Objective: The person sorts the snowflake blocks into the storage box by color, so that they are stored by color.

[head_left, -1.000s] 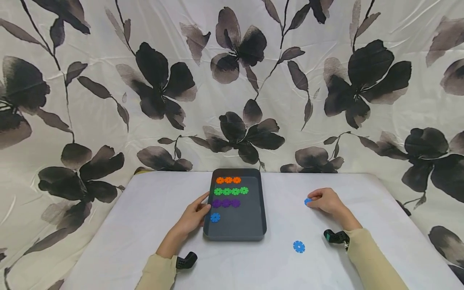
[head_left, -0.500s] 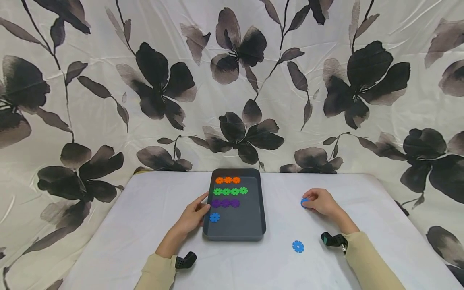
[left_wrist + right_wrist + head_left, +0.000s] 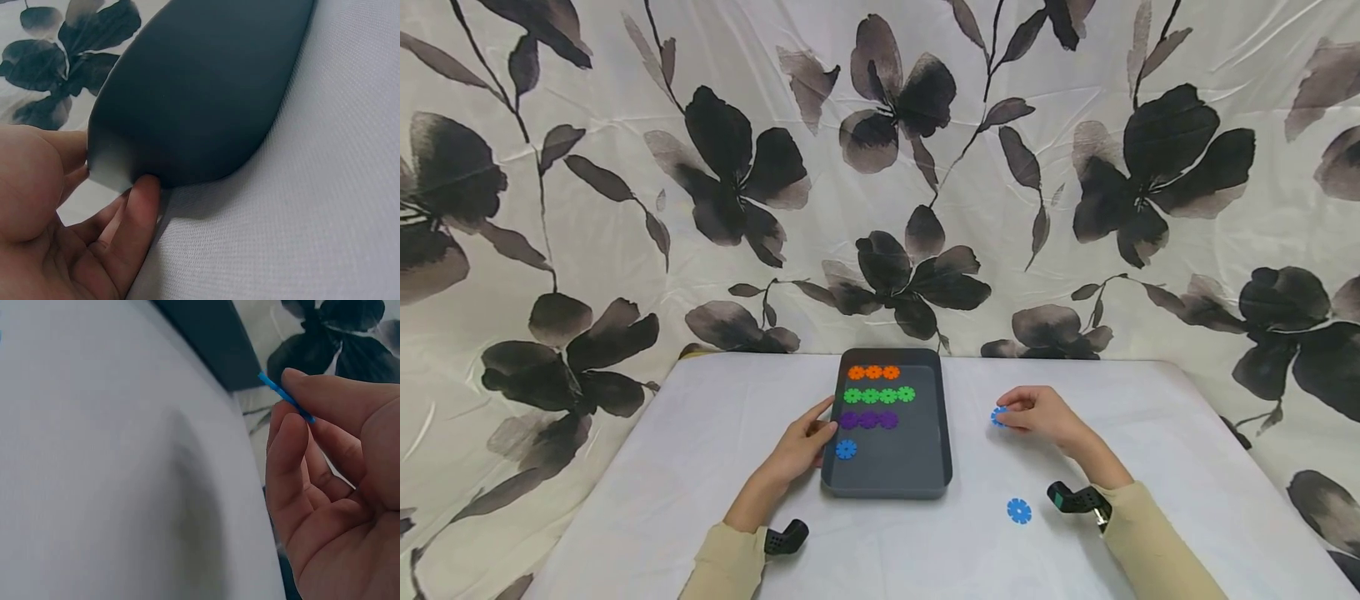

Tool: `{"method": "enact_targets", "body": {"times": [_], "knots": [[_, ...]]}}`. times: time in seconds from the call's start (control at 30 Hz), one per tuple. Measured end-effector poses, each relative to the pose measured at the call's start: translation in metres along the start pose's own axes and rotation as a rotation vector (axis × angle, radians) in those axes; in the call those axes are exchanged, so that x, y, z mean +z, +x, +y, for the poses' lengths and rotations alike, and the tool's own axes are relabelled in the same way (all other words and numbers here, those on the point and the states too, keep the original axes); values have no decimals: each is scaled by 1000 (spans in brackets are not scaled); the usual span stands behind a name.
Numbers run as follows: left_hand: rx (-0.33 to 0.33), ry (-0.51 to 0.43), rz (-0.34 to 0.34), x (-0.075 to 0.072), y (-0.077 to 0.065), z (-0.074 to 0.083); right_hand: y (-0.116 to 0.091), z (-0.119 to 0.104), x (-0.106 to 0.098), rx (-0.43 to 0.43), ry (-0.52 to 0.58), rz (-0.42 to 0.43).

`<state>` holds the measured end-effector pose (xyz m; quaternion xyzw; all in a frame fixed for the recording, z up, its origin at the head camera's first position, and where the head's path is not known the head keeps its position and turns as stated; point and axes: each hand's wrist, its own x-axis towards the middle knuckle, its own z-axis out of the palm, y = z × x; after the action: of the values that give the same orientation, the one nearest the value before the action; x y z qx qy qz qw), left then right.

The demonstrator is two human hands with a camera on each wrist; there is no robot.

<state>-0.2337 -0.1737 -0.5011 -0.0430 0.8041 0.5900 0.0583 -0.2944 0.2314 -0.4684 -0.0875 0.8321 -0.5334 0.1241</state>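
Between thumb and fingertips, my right hand (image 3: 1039,414) pinches a blue notched disc (image 3: 997,416), to the right of the tray. The right wrist view shows that blue disc (image 3: 286,397) edge-on, held above the white surface. My left hand (image 3: 797,450) grips the left side of a dark grey tray (image 3: 913,467), thumb at the rim and fingers against the outer wall (image 3: 187,94). Inside the tray lie rows of notched discs: orange ones (image 3: 873,372) at the back, then green ones (image 3: 879,395), then purple ones (image 3: 868,420). One blue disc (image 3: 846,450) lies nearest the front left.
Another blue disc (image 3: 1018,511) lies flat on the white-covered table (image 3: 970,554), right of the tray's front corner. A floral cloth (image 3: 820,200) hangs behind the table. Each wrist carries a small black camera, such as the right one (image 3: 1075,497).
My right hand has moved left towards the tray, carrying the pinched blue disc. My left hand and the tray have stayed in place.
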Motion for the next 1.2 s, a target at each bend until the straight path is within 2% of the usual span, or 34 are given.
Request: {"method": "enact_targets", "body": {"times": [0.3,0.57,0.93,1.2], "knots": [[-9,-10,-4,-3,-1,-1,5,-23,26,-27,57,-35],[1,-15,-1,-3,-6,4,10,-42,48,-82,112,-103],[-12,-18,9,-1,-5,2,19,-62,89,-116,106,-195],[-17,-20,21,3,-3,5,28,-69,111,-150,98,-236]]}}
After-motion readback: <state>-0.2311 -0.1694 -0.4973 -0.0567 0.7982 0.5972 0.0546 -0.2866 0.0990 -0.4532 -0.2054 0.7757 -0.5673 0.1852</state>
